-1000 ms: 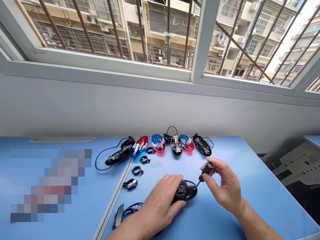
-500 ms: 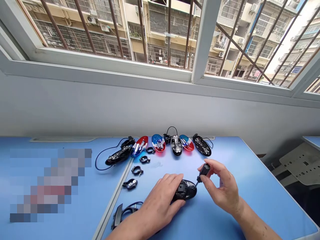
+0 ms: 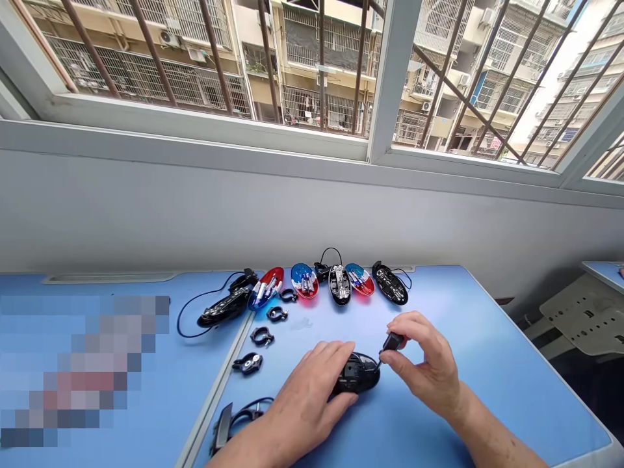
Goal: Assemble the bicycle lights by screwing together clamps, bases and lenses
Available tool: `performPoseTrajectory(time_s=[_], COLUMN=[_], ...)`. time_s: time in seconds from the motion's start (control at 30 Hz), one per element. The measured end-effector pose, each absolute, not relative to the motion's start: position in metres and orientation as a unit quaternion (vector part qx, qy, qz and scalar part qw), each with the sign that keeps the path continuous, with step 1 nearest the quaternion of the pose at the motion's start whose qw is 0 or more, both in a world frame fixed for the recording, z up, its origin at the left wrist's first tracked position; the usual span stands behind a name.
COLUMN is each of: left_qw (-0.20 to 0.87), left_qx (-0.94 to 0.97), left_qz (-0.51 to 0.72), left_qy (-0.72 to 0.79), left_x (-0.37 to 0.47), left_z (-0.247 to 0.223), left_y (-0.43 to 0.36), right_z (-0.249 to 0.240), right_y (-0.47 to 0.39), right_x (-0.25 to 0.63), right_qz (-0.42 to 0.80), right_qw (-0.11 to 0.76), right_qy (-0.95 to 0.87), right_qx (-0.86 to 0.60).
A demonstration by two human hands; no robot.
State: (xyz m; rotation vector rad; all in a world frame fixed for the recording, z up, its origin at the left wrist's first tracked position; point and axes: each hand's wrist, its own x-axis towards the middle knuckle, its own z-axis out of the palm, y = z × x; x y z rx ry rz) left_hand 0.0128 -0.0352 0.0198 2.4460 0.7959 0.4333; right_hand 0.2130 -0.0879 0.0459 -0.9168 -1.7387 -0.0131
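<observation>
My left hand (image 3: 319,390) is wrapped over the near-left side of a black oval casing (image 3: 358,374) and holds it against the blue table. Part of the casing is hidden under my palm. Thumb and fingers of my right hand (image 3: 429,364) pinch the black handle of a small screwdriver (image 3: 392,342). The shaft slants down and left, its tip at the right end of the casing. Too little shows there to make out a screw. By my left forearm lies a black clamp ring with a cable (image 3: 248,416).
Several black clamp rings (image 3: 262,336) lie in a line left of my hands. Along the back stand red-and-blue oval shells (image 3: 305,281) with batteries and opened black casings (image 3: 390,284), some with cables. A metal seam (image 3: 217,390) divides the tabletop; a barred window is behind.
The screwdriver handle has tipped further over and sits lower, with my right hand slightly down and left. My left hand keeps its hold. The whole view has shifted a little.
</observation>
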Motion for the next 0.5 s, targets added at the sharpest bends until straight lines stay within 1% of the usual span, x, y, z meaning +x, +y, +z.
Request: performPoseTrajectory(time_s=[0.13,0.33,0.5], left_qw=[0.275,0.298,0.316], left_qx=[0.899,0.893,0.886], left_qz=[0.165,0.169,0.156], left_qy=[0.298,0.293,0.301], left_x=[0.013,0.012,0.012], left_z=[0.020,0.021,0.020], left_y=[-0.033,-0.033,-0.032], right_z=[0.047,0.048,0.051], right_y=[-0.089,-0.091,-0.091], right_x=[0.215,0.218,0.224], right_qz=[0.033,0.081,0.159], right_qw=[0.566,0.553,0.544], right_qy=[-0.721,-0.718,-0.713], right_qx=[-0.398,-0.415,-0.413])
